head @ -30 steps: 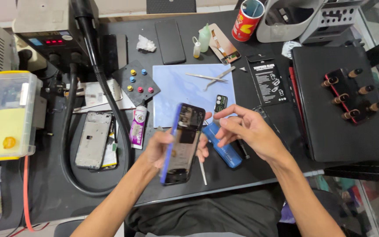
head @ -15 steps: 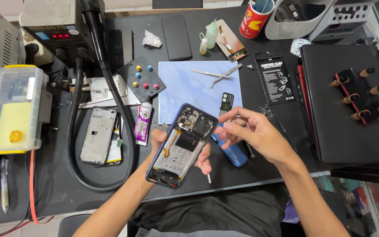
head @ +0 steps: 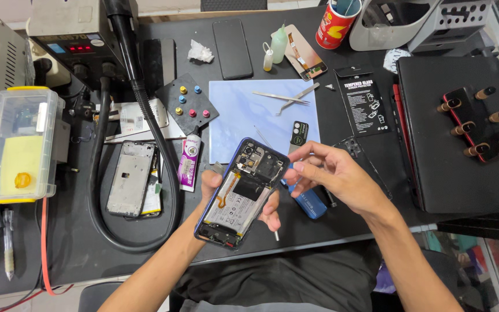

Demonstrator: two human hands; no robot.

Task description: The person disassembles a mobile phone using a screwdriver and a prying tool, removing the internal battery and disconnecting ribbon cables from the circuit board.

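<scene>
Head view shows us holding an opened phone [head: 239,193] near the middle of the frame, a bit above the dark desk [head: 76,254]. Our left hand [head: 218,190] is under it, with fingers curled around both long edges — a firm hold. The back cover is off, so we can see the battery, an orange ribbon and the dark boards inside. Our right hand [head: 330,176] is just to the right, with fingertips pinched close together at the top corner of the phone. We cannot tell if something tiny is between them.

So the opening part looks done, we think. The inside work seems to be in the middle, and closing the phone up is not yet done.

Above the phone lies a pale blue mat [head: 244,110] with tweezers [head: 287,97] on it and a small black camera cover [head: 298,133] at its lower right edge. A blue tool [head: 310,203] lies on the desk under our right hand. At the left of the frame rests another phone frame [head: 131,185] — empty inside — inside the loop of a thick black hose [head: 145,115].
</scene>
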